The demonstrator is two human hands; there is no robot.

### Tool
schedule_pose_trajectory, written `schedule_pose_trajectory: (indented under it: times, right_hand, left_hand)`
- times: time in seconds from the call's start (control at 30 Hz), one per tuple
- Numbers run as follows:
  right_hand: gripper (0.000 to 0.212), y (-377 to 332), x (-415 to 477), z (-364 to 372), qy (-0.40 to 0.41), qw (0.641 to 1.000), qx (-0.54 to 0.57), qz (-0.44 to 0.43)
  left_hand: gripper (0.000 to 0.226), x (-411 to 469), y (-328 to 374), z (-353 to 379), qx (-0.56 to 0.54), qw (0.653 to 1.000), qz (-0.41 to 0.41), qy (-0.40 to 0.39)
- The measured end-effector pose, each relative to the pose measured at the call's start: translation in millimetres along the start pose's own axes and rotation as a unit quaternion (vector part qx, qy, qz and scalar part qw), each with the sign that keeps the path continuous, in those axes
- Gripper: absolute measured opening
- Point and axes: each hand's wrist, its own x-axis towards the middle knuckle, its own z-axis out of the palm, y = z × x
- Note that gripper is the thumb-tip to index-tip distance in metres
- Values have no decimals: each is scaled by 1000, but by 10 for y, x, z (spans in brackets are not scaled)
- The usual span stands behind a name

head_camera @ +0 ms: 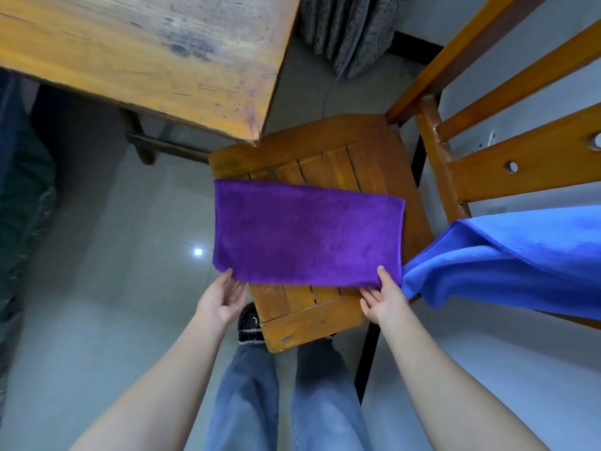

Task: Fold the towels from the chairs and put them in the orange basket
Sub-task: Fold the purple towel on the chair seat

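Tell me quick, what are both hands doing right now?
Left hand: open, thumb touching the purple towel at its near corner.
Right hand: pinching the purple towel's near edge.

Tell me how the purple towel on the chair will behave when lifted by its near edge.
Probably floppy: the purple towel lies flat on the slatted chair seat, and the blue towel beside it droops in soft folds. Likely light for its size, being thin cloth. Its fuzzy pile should grip rather than slip.
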Motion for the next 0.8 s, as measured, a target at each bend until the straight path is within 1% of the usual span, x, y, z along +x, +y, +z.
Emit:
schedule_pose_trajectory:
  times: [0.1, 0.2, 0.23, 0.33, 0.4, 0.47, 0.5, 0.53, 0.6, 0.67, 0.7, 0.8]
  right_hand:
    - [50, -47, -7, 4, -6, 1000, 3, -10]
    - [48, -15, -40, -68, 1, 999, 8, -47]
    - [45, -1, -86, -99, 5, 998, 16, -66]
    - [31, 28, -164, -191, 56, 987, -5, -153]
    - [34, 69, -188, -252, 102, 970, -34, -219]
    - [33, 122, -210, -308, 171, 936, -101, -289]
    - [29, 142, -246, -324, 199, 918, -128, -319]
    - [24, 149, -295, -328, 218, 902, -147, -344]
    - [20, 166, -418, -308, 226, 876, -188, -383]
    - [21, 205, -569, -237, 217, 840, -249, -430]
    - [20, 240, -632, -174, 198, 822, -275, -458]
    - [20, 395, -743, 52, 105, 762, -343, -539]
  left_hand:
    - [16, -84, 108, -2, -53, 999, 6, 12]
    - [17, -115, 160, -36, -46, 999, 9, -5]
    - [17, -132, 164, -49, -39, 999, 13, -6]
    - [14, -125, 146, -119, -16, 999, 37, -7]
    - [12, -111, 112, -171, 7, 999, 50, -14]
    - [12, -111, 57, -203, 35, 998, 55, -19]
    - [12, -123, 23, -217, 53, 997, 60, -16]
    - [13, -132, -19, -224, 74, 995, 69, -13]
    - [15, -171, -99, -241, 125, 988, 91, -6]
    - [17, -190, -164, -254, 171, 979, 114, -6]
    - [15, -193, -173, -275, 187, 975, 120, -11]
    - [15, -195, -156, -331, 215, 968, 128, -33]
